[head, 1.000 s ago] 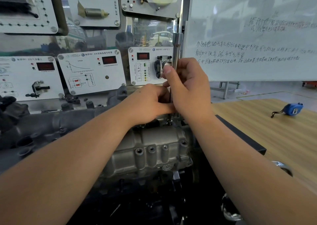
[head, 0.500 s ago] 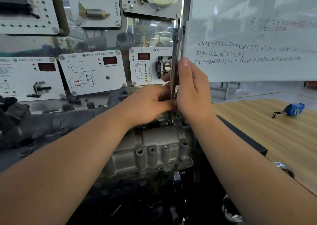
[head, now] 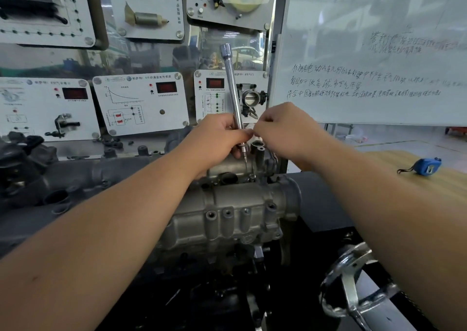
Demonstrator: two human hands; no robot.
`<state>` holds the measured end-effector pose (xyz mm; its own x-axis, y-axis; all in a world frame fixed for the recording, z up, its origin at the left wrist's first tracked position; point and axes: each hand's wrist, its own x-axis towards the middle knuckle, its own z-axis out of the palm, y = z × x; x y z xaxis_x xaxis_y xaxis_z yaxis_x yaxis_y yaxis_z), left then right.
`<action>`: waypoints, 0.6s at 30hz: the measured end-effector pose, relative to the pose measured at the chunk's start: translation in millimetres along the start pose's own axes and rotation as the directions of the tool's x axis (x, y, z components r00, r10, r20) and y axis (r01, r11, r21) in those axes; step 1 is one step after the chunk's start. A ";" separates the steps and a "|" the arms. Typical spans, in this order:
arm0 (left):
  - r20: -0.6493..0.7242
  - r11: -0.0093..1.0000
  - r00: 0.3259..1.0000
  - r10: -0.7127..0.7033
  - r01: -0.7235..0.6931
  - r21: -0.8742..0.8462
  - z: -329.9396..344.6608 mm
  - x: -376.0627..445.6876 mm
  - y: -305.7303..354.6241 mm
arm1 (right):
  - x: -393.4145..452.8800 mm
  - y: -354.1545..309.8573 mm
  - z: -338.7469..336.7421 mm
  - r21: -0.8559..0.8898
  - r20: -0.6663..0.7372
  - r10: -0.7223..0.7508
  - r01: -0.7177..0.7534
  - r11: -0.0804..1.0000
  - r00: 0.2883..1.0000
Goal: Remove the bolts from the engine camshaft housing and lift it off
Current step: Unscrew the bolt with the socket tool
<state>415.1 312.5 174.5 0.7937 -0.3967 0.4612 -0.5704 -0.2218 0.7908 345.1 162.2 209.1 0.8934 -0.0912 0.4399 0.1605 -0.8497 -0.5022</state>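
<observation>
At the middle of the bench, on top of the dark engine, sits the grey cast housing (head: pixel 227 219), not yet lifted; several bolt bosses along its near face look empty, though whether every bolt is out cannot be told. Above its far end the left hand (head: pixel 222 138) grips a long chrome driver (head: pixel 233 95), tilted a little left at the top, its thin tip just over the casting beside an open tube boss (head: pixel 257 145). Touching the left fingertips, the right hand (head: pixel 285 128) pinches something small by the shank; it is too hidden to say whether it is a bolt. My judgement: unbolting is well along, perhaps at a last far-end fastener, and the lift is all still to do. No tray or bin for loose bolts shows. Farther out, a blue tape measure (head: pixel 427 166) lies on the wooden table (head: pixel 449 186), a whiteboard (head: pixel 379 52) behind.
</observation>
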 end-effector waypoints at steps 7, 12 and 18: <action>0.006 0.998 0.999 -0.032 0.032 -0.063 -1.6 -2.6 0.9 | -9.3 -4.3 10.8 -0.550 0.418 0.046 0.213 0.807 0.907; 0.030 0.998 0.999 -0.026 0.028 -0.050 -2.5 -4.4 1.0 | -14.9 -11.9 16.6 -0.610 0.474 -0.058 0.375 0.698 0.879; 0.017 0.998 0.999 -0.047 0.048 -0.039 -3.7 -3.4 -0.5 | -10.7 -22.0 13.0 -0.587 0.388 -0.088 0.319 0.744 0.917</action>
<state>413.5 317.3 174.0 0.8158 -0.4011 0.4166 -0.5233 -0.2052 0.8271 337.4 188.7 205.8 0.9684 0.1922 0.1587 0.1583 -0.9661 0.2040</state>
